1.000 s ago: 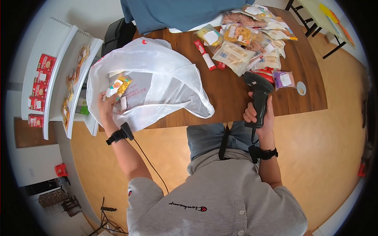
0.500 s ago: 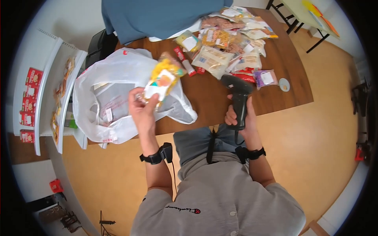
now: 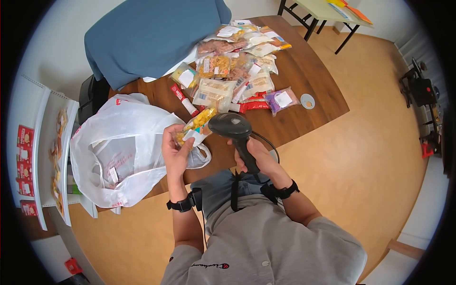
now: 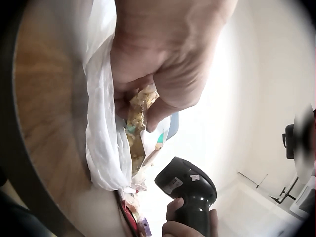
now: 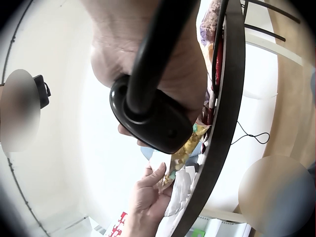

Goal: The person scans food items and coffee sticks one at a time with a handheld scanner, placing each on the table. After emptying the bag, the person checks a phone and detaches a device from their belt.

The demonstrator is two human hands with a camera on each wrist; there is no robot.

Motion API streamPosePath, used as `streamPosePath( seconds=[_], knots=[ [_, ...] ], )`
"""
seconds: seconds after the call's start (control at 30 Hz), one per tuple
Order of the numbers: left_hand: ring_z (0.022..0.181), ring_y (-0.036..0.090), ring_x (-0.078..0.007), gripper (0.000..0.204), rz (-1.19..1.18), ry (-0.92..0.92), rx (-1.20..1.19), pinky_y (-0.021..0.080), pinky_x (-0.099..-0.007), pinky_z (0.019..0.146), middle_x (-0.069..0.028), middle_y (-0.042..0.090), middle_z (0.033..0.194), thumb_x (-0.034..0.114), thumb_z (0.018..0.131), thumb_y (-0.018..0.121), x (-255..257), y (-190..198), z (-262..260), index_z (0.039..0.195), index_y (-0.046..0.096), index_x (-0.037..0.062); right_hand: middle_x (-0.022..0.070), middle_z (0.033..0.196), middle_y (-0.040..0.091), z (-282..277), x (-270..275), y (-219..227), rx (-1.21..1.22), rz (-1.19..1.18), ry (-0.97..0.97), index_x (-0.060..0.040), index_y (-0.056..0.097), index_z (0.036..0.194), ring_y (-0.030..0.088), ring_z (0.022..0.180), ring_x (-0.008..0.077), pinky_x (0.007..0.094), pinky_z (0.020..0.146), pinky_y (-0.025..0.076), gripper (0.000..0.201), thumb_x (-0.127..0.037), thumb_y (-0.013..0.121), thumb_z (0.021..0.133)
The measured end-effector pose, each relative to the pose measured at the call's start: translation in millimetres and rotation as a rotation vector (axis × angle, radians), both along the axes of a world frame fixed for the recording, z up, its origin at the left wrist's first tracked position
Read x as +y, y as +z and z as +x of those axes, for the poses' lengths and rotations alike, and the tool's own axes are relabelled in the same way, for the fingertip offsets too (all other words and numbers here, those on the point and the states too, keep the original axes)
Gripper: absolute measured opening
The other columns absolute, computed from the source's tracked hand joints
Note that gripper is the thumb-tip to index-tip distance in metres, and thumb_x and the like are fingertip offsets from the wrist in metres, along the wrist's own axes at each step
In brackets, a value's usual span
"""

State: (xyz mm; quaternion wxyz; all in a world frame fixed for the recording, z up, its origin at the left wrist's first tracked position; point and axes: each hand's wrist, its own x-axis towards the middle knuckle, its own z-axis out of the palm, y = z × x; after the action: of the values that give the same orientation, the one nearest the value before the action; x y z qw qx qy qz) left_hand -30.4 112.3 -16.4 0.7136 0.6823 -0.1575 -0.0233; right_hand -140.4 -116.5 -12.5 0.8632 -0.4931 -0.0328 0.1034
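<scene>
My left hand [image 3: 175, 149] pinches a clear snack bag [image 3: 202, 118] of yellow pieces with a white label, thumb on the label side. In my right hand [image 3: 256, 156] is a black barcode scanner [image 3: 231, 124], gripped by its handle. The scanner's head is turned toward the bag and overlaps its right end in the head view. Seen from the left wrist, the scanner [image 4: 186, 182] faces the bag [image 4: 137, 118] from a short way off. Beside my left hand stands a white plastic bag [image 3: 142, 156], its mouth spread wide, with a small labelled item [image 3: 113, 175] inside.
Several packaged foods [image 3: 237, 71] lie heaped on the wooden table [image 3: 313, 114], with a red stick packet [image 3: 184, 100] and a purple packet [image 3: 283, 99] at the edges. A round white disc [image 3: 307, 101] lies at right. White shelves [image 3: 42, 142] with red boxes stand at left.
My left hand has lifted the snack bag out of the white plastic bag and moved right. My right hand has brought the scanner toward it, and the head view has turned.
</scene>
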Motion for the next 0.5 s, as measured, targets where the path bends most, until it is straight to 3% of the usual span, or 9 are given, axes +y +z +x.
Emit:
streamPosePath(
  seconds=[0.27, 0.37, 0.5],
  knots=[
    [0.102, 0.06, -0.0155, 0.061, -0.054, 0.053, -0.02, 0.049, -0.0263, 0.086, -0.0066, 0.058, 0.111, -0.012, 0.08, 0.068, -6, 18, 1, 0.134, 0.044, 0.0054, 0.0041, 0.07, 0.055, -4, -2, 0, -0.044, -0.033, 0.04, -0.0037, 0.048, 0.129, 0.052, 0.054, 0.0087, 0.0224, 0.052, 0.043, 0.057, -0.053, 0.038, 0.102],
    [0.102, 0.06, -0.0151, 0.059, -0.161, 0.045, -0.015, 0.05, -0.0267, 0.086, -0.008, 0.06, 0.11, -0.013, 0.078, 0.069, -8, 22, 9, 0.131, 0.048, 0.0054, 0.0046, 0.07, 0.055, -4, -6, -3, -0.02, 0.03, 0.021, -0.0031, 0.046, 0.132, 0.051, 0.054, 0.009, 0.0237, 0.053, 0.043, 0.061, -0.055, 0.036, 0.102],
    [0.103, 0.062, -0.0175, 0.061, -0.053, 0.116, -0.06, 0.052, -0.0274, 0.086, -0.0082, 0.058, 0.114, -0.012, 0.076, 0.071, -20, 48, 33, 0.131, 0.05, 0.0049, 0.0048, 0.069, 0.053, -1, -8, -15, 0.078, 0.222, -0.036, -0.0025, 0.044, 0.134, 0.05, 0.054, 0.0112, 0.028, 0.055, 0.044, 0.066, -0.059, 0.033, 0.101]
  ],
)
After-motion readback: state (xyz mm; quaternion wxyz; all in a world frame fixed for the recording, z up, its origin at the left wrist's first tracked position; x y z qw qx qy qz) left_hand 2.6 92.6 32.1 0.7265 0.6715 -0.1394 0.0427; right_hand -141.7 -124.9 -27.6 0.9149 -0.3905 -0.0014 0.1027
